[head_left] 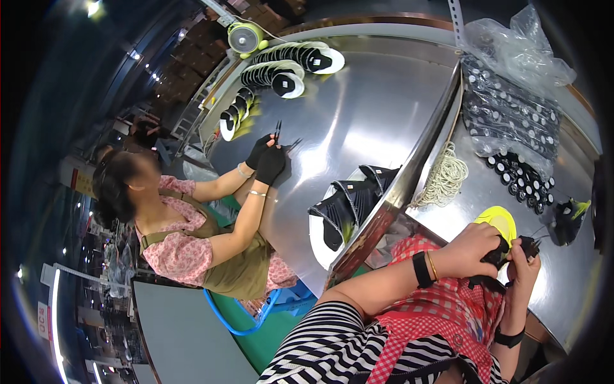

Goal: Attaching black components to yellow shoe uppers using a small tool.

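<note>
My left hand [474,251], with a dark watch and a gold-coloured bangle at the wrist, is closed on a black and bright yellow shoe piece [498,220]. The yellow part lies just beyond my fingers; black material shows between both hands. On the piece's right side, my right hand [524,274] pinches its black part, thumb and fingers bent. A small dark pointed thing [536,244] sticks out by the right fingertips; its kind is unclear. Under my hands is a red checked apron [441,297]. Another black shoe piece [566,223] with a yellow edge lies to the right.
A coil of pale cord [446,176] lies near a raised metal edge [419,166]. Small black white-topped pieces [521,182] and a plastic-covered stack [508,109] sit behind. Across the edge, a gloved person [211,237] holds a thin dark tool [277,131] near rowed shoes [291,83].
</note>
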`<act>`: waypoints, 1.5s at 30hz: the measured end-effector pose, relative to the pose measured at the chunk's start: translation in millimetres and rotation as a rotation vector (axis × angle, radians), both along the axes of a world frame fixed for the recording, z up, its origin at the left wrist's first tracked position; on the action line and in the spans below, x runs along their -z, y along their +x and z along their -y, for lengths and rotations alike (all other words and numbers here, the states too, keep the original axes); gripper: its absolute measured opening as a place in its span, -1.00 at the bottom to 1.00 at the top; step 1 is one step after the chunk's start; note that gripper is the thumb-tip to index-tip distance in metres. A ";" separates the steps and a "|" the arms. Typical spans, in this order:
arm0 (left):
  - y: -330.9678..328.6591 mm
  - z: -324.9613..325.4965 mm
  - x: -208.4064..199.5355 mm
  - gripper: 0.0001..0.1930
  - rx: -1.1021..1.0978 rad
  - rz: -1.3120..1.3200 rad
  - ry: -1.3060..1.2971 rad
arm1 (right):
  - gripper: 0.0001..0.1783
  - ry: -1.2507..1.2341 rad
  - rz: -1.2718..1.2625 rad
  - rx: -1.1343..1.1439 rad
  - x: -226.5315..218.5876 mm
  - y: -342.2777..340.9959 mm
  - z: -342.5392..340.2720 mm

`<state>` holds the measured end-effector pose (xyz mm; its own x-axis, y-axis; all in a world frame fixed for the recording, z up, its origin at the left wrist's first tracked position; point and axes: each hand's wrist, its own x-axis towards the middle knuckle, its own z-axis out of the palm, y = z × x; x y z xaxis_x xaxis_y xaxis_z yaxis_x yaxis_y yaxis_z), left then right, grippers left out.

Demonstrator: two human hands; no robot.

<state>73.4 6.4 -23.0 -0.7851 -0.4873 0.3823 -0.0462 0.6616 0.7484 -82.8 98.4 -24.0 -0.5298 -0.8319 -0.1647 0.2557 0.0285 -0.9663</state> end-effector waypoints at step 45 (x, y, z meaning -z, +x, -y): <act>-26.4 24.1 -7.6 -0.78 0.036 -0.111 0.915 | -0.66 -0.223 -0.811 -0.088 7.7 -3.6 5.4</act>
